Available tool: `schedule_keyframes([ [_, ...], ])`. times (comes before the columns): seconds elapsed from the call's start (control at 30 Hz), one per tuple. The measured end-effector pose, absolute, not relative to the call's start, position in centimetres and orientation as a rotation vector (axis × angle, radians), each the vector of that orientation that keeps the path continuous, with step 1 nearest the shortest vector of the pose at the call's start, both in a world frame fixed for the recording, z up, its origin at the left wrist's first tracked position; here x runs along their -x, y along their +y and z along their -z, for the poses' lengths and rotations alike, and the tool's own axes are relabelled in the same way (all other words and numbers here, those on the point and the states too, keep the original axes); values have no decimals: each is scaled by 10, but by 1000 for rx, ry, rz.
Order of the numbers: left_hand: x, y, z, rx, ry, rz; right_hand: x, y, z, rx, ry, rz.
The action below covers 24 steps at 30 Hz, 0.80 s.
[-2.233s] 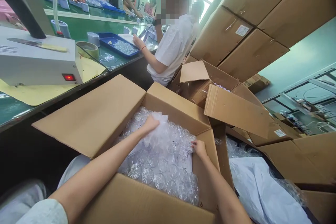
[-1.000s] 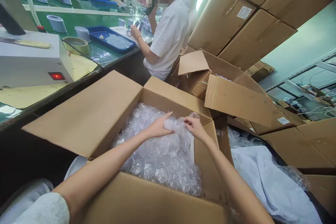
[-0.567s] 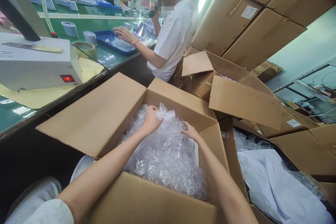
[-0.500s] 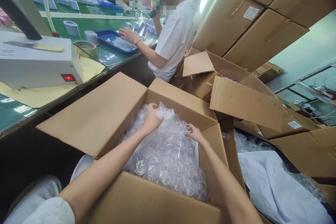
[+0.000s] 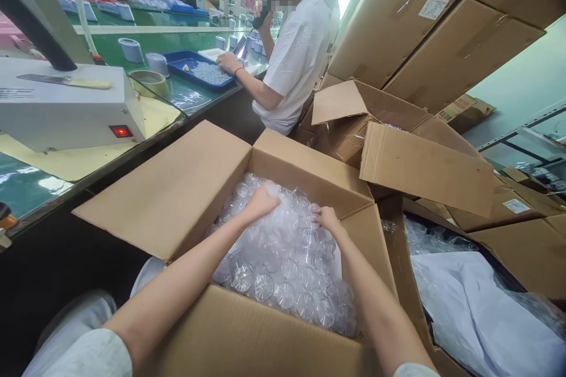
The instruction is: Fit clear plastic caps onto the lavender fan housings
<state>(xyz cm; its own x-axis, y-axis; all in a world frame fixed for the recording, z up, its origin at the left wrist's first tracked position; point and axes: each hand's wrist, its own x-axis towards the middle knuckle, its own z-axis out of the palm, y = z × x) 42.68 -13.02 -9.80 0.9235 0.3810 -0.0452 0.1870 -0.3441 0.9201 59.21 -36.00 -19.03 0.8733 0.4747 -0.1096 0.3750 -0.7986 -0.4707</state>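
In front of me an open cardboard box (image 5: pixel 265 330) holds many clear, round plastic pieces (image 5: pixel 285 294) with ribbed ends, under clear plastic film. My left hand (image 5: pixel 264 200) is closed round a bunched part of this clear plastic bag (image 5: pixel 287 212), on top of the pieces. At the right side of the heap, my right hand (image 5: pixel 328 219) has its fingers curled against the bag's edge and the clear pieces. Its fingertips are partly hidden, and what they pinch is hard to make out.
On the left bench stand a white machine (image 5: pixel 66 106) with a red switch, a knife (image 5: pixel 66 80) on it, a tape roll (image 5: pixel 149 82) and a blue tray (image 5: pixel 198 70) of small beads. A co-worker (image 5: pixel 292 59) stands beyond. Stacked cartons (image 5: pixel 398 29) and an open box (image 5: pixel 424 168) fill the right.
My left hand has moved slightly right and down, pressing the bunched plastic that stood up above it. My right hand stays at the right edge of the heap. The view has shifted a little.
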Motion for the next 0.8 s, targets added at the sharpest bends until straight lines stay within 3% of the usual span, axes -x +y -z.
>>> schedule_keyframes([
  [0.23, -423, -136, 97, -2030, 295, -121, -594, -379, 146, 2659, -682, -326],
  [0.43, -421, -149, 93, -2045, 58, -69, -575, -352, 104, 2400, -1014, -408],
  [0.6, -427, -143, 97, -2058, 140, -101, -562, -293, 110, 2191, -1105, -401],
  [0.8, -426, -119, 103, -2093, 357, -88, -574, -278, 145, 2427, -898, -249],
])
